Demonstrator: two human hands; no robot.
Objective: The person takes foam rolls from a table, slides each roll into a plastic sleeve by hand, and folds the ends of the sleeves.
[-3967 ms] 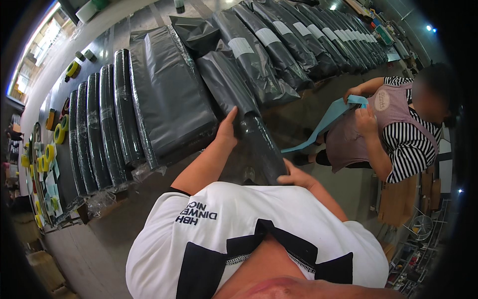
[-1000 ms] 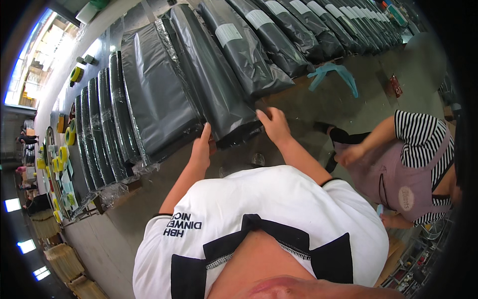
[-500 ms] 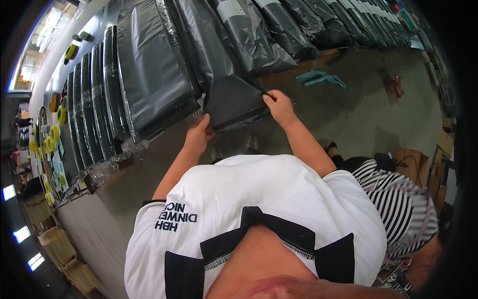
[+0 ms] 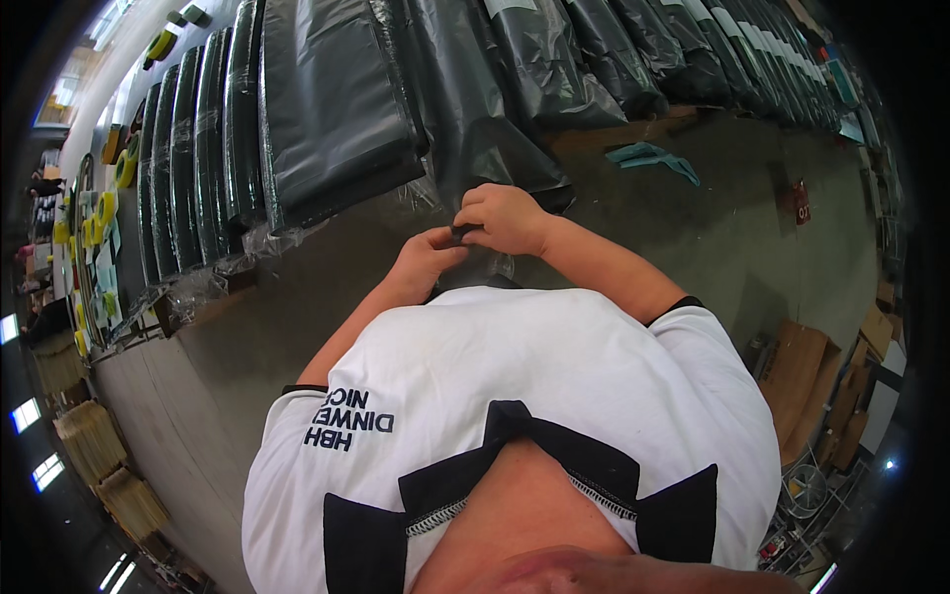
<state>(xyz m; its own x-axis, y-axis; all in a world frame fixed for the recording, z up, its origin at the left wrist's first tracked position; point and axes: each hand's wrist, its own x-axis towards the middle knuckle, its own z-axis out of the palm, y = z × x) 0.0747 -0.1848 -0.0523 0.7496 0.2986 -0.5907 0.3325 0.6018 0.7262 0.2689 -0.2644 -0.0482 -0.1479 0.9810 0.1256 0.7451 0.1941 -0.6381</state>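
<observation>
A black plastic bag (image 4: 460, 99) lies lengthwise over the near edge of the table, its open-looking end hanging towards me. My left hand (image 4: 427, 263) and my right hand (image 4: 507, 220) are close together at the left corner of that end. Both sets of fingers are closed on the gathered black plastic there; the exact pinch is partly hidden. The bag's right corner juts out loose beyond my right wrist. Just left of the bag lies a wide, flat package (image 4: 336, 109) wrapped in black plastic.
Several narrow black wrapped packages (image 4: 183, 148) line the table's left, with clear film (image 4: 198, 292) hanging off the edge. Yellow tape rolls (image 4: 127, 163) lie farther left. More black bags (image 4: 549, 64) extend right. A teal cloth-like item (image 4: 653, 158) and cardboard (image 4: 802, 381) are on the right.
My right hand has moved left from the bag's right corner to meet my left hand, which shifted slightly right. The spread bag end is now gathered. A person in stripes has left the view.
</observation>
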